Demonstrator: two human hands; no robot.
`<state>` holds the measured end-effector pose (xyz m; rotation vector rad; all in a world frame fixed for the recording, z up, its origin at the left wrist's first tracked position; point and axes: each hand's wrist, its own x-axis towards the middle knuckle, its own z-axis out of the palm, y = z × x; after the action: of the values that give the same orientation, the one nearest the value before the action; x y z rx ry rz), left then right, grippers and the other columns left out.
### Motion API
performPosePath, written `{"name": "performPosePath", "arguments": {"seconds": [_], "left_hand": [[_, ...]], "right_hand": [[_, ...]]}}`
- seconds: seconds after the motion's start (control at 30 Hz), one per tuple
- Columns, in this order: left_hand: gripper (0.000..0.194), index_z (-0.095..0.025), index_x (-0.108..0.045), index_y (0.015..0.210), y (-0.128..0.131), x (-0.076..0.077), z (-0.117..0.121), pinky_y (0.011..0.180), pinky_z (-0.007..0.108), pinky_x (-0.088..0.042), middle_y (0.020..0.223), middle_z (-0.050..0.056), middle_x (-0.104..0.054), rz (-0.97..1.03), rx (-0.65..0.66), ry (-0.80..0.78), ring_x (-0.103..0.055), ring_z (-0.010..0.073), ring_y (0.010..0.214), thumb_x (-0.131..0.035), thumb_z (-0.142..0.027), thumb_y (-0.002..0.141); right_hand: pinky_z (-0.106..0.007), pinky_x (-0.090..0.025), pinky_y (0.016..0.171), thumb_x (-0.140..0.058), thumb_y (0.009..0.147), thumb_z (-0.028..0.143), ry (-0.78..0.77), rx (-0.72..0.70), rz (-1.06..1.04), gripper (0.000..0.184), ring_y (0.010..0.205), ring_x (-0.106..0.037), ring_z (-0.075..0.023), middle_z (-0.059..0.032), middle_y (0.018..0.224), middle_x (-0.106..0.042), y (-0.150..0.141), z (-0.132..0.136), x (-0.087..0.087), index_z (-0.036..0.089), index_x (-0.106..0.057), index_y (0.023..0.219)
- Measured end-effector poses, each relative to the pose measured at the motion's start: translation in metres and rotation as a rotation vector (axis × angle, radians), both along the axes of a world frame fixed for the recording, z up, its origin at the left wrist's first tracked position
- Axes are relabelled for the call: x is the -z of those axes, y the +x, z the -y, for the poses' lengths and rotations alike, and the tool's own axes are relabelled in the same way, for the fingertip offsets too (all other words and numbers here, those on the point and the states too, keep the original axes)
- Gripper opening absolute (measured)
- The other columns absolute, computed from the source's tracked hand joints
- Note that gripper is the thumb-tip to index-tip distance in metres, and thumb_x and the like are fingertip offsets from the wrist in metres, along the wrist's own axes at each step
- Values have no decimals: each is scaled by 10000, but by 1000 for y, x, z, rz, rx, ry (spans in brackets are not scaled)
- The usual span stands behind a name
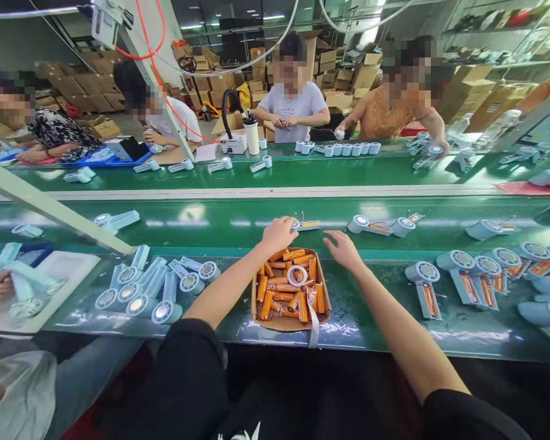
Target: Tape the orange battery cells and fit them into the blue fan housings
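My left hand [279, 233] is closed at the round head of a light-blue handheld fan body [308, 225] on the green belt, partly hiding that head. The fan's open handle points right, with thin wires standing up. To the right of it, my right hand [343, 249] is open, its fingers apart and holding nothing. Below my hands stands a cardboard box [255, 318] filled with orange battery cells [282, 297]. A white tape roll [297, 275] lies on the cells, and its loose strip hangs over the box's front edge.
Several closed-handle fans [140, 304] stand left of the box; open-handled fans [486, 266] with orange cells are at right. More fans [379, 226] lie on the belt [211, 229]. A slanted metal post [55, 205] crosses at left. Co-workers sit opposite; others' hands show at both sides.
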<state>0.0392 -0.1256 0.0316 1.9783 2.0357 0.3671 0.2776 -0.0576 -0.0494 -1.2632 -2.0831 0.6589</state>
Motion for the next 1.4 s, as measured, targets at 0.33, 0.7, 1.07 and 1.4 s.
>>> {"name": "performPosePath", "arguments": {"seconds": [0.33, 0.7, 1.07, 1.4], "left_hand": [[215, -243, -751, 1156, -11, 52, 109, 1043, 511, -562, 1285, 118, -665, -162, 512, 330, -633, 295, 1204, -737, -292, 948], [200, -213, -685, 1172, -25, 31, 153, 1125, 631, -489, 1285, 106, -724, -102, 417, 622, -495, 368, 1369, -579, -210, 1003], [148, -210, -575, 1120, -35, 53, 197, 1029, 539, -580, 1228, 115, -727, -26, 207, 689, -479, 346, 1420, -529, -123, 1010], [251, -215, -530, 1291, -24, 34, 219, 970, 392, -621, 1149, 105, -690, 261, 272, 703, -699, 227, 1123, -456, -153, 1060]], "right_hand": [[-330, -497, 772, -616, 1004, 411, -13, -281, 85, 287, 805, -667, -218, -70, 829, -761, 1, 129, -40, 226, -786, 865], [-268, -286, 561, -486, 1060, 540, -330, -685, -85, 582, 542, -372, -109, 32, 562, -464, 0, 188, -77, 203, -484, 586], [-318, -449, 770, -627, 1025, 491, -59, -252, 463, 367, 905, -680, -244, -110, 949, -774, -37, 137, -67, 202, -786, 866], [-472, -448, 1024, -826, 849, 334, -110, -201, 303, 146, 1207, -631, -327, -97, 1152, -763, -41, 128, -43, 246, -804, 963]]}}
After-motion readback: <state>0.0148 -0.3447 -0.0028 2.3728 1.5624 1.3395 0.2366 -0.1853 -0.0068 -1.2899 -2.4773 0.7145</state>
